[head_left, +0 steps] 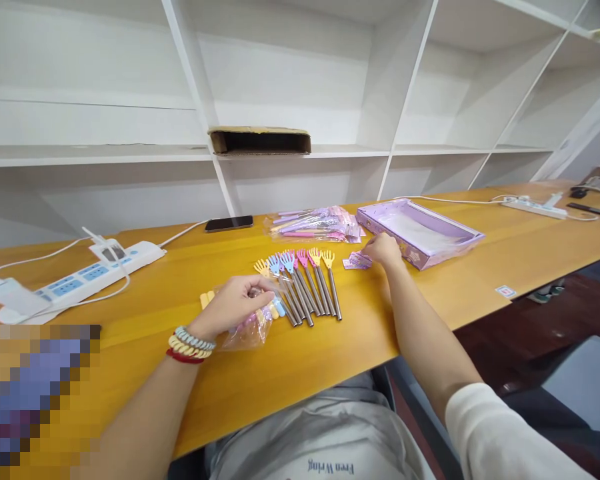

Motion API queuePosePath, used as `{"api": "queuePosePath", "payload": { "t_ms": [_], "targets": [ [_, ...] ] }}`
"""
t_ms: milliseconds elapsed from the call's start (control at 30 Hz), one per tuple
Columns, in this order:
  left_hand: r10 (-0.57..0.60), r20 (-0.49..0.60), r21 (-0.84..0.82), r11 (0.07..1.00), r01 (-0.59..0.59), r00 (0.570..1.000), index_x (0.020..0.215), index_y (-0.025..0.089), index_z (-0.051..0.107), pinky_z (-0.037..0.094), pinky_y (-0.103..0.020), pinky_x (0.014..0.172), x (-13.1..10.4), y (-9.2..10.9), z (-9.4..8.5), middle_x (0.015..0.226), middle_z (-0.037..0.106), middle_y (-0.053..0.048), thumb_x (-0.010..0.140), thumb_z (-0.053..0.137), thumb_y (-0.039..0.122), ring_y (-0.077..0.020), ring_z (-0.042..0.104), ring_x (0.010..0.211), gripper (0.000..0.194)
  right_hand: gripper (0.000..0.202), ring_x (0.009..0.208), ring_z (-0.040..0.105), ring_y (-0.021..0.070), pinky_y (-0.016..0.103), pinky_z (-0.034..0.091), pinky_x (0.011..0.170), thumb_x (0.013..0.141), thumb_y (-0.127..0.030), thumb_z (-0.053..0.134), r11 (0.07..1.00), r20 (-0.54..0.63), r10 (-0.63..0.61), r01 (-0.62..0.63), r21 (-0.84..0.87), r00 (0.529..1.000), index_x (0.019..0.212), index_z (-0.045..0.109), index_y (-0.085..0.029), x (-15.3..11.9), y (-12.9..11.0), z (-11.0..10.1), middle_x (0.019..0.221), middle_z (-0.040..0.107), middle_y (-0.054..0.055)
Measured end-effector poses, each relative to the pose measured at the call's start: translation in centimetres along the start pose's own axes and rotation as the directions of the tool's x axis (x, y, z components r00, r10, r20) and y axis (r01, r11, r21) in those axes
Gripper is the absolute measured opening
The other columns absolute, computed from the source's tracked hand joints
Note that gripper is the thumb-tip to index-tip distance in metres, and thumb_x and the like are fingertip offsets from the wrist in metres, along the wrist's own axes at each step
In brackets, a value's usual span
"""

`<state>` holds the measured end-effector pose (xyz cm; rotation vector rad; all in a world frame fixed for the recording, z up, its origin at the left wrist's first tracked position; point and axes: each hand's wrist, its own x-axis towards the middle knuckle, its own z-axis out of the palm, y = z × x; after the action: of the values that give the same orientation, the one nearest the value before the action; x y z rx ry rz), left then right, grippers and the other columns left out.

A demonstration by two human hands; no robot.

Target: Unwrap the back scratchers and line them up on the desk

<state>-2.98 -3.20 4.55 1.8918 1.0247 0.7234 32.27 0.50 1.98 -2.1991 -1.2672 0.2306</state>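
My left hand (235, 303) is closed in a pinch, with thin clear plastic, seemingly a small bag, at its fingertips. Beneath it lies a clear plastic bag (253, 331) with pink and pastel pieces inside; yellow handle pieces (206, 299) poke out behind the wrist. Beside the left fingertips, a row of hand-shaped back scratchers (307, 290) with metal shafts and yellow, blue and pink heads lies on the table. My right hand (383, 249) has its fingers closed at the edge of a small stack of purple printed cards (357, 261).
Packed back scratchers (320, 223) in clear wrappers lie behind the loose ones. Right of them stands a shallow purple box (420, 233). A phone (229, 224) and a power strip (90, 277) are at left. White shelves hold a cardboard box (260, 141).
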Motion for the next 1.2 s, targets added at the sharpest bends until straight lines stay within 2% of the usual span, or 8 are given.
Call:
{"api": "queuePosePath", "payload": {
  "t_ms": [133, 267, 333, 600, 767, 933, 1000, 1200],
  "targets": [
    [-0.007, 0.06, 0.069, 0.998, 0.002, 0.998, 0.077, 0.017, 0.067, 0.033, -0.019, 0.041, -0.1, 0.1, -0.2, 0.057, 0.06, 0.001, 0.071, 0.06, 0.03, -0.0079, 0.047, 0.042, 0.016, 0.03, 0.072, 0.059, 0.016, 0.026, 0.043, 0.066, 0.077, -0.04, 0.054, 0.862, -0.053, -0.421, 0.417, 0.288, 0.906, 0.079, 0.068, -0.014, -3.6, -4.2, 0.9, 0.075, 0.066, 0.007],
    [0.034, 0.058, 0.093, 0.995, -0.039, 0.998, 0.075, 0.016, 0.067, 0.036, -0.018, 0.044, -0.3, 0.4, -0.2, 0.057, 0.059, 0.001, 0.072, 0.059, 0.029, -0.008, 0.048, 0.047, 0.016, 0.034, 0.064, 0.053, 0.0103, 0.023, 0.041, 0.059, 0.078, -0.046, 0.056, 0.56, 0.223, -0.792, 0.532, 0.635, 0.568, 0.086, 0.066, -0.015, -8.6, -8.0, 2.7, 0.073, 0.063, 0.002],
    [0.032, 0.06, 0.105, 0.994, -0.038, 0.998, 0.074, 0.015, 0.066, 0.036, -0.018, 0.045, -0.3, 0.3, -0.1, 0.056, 0.058, 0.001, 0.073, 0.058, 0.03, -0.0079, 0.048, 0.047, 0.016, 0.031, 0.06, 0.05, 0.0085, 0.022, 0.04, 0.056, 0.077, -0.044, 0.059, 0.517, 0.271, -0.826, 0.473, 0.713, 0.494, 0.086, 0.065, -0.015, -10.4, -8.8, 3.6, 0.069, 0.06, 0.0],
    [0.035, 0.178, 0.037, 0.998, -0.042, 0.983, 0.075, 0.013, 0.061, 0.034, -0.018, 0.044, -0.3, -0.5, 0.1, 0.062, 0.061, -0.001, 0.074, 0.06, 0.041, -0.0087, 0.051, 0.05, 0.028, 0.019, 0.051, 0.04, 0.0054, 0.02, 0.032, 0.049, 0.078, -0.03, 0.057, 0.533, 0.283, -0.801, 0.414, 0.738, 0.527, 0.068, 0.056, -0.014, -12.1, -9.1, 5.2, 0.056, 0.048, -0.004],
    [0.054, 0.019, -0.025, 0.998, -0.053, 0.998, 0.061, 0.013, 0.056, 0.033, -0.02, 0.045, -0.1, -0.7, 0.2, 0.052, 0.052, 0.002, 0.081, 0.05, 0.049, -0.0071, 0.044, 0.046, 0.041, 0.02, 0.056, 0.046, 0.0065, 0.02, 0.037, 0.052, 0.078, -0.033, 0.059, 0.479, 0.268, -0.812, 0.33, 0.813, 0.519, 0.084, 0.056, -0.014, -12.2, -9.1, 5.6, 0.067, 0.053, -0.002],
    [0.02, -0.342, -0.332, 0.933, -0.14, 0.94, 0.068, 0.015, 0.058, 0.038, -0.021, 0.047, -0.1, 0.0, 0.2, 0.056, 0.055, 0.001, 0.079, 0.054, 0.051, -0.0081, 0.048, 0.048, 0.038, 0.044, 0.074, 0.056, 0.0114, 0.022, 0.044, 0.059, 0.067, -0.036, 0.071, 0.413, 0.344, -0.904, 0.302, 0.859, 0.254, 0.105, 0.056, -0.018, -14.3, -9.8, 4.9, 0.092, 0.061, 0.002],
    [-0.021, -0.473, -0.427, 0.88, -0.209, 0.881, 0.069, 0.016, 0.055, 0.037, -0.02, 0.044, -0.2, 0.5, 0.3, 0.052, 0.052, 0.003, 0.079, 0.053, 0.052, -0.0073, 0.046, 0.043, 0.037, 0.039, 0.076, 0.057, 0.0123, 0.025, 0.046, 0.066, 0.067, -0.037, 0.072, 0.369, 0.309, -0.927, 0.372, 0.852, 0.213, 0.1, 0.06, -0.019, -15.8, -10.4, 4.5, 0.09, 0.062, 0.001],
    [0.033, -0.689, -0.352, 0.858, -0.374, 0.724, 0.073, 0.018, 0.055, 0.036, -0.02, 0.039, -0.2, 2.6, 0.5, 0.043, 0.048, 0.005, 0.083, 0.047, 0.051, -0.0082, 0.045, 0.037, 0.035, 0.028, 0.092, 0.056, 0.0156, 0.033, 0.043, 0.087, 0.076, -0.04, 0.062, 0.173, 0.057, -0.916, 0.261, 0.95, 0.397, 0.093, 0.061, -0.018, -17.9, -11.7, 2.7, 0.096, 0.062, 0.005]
  ]
}}
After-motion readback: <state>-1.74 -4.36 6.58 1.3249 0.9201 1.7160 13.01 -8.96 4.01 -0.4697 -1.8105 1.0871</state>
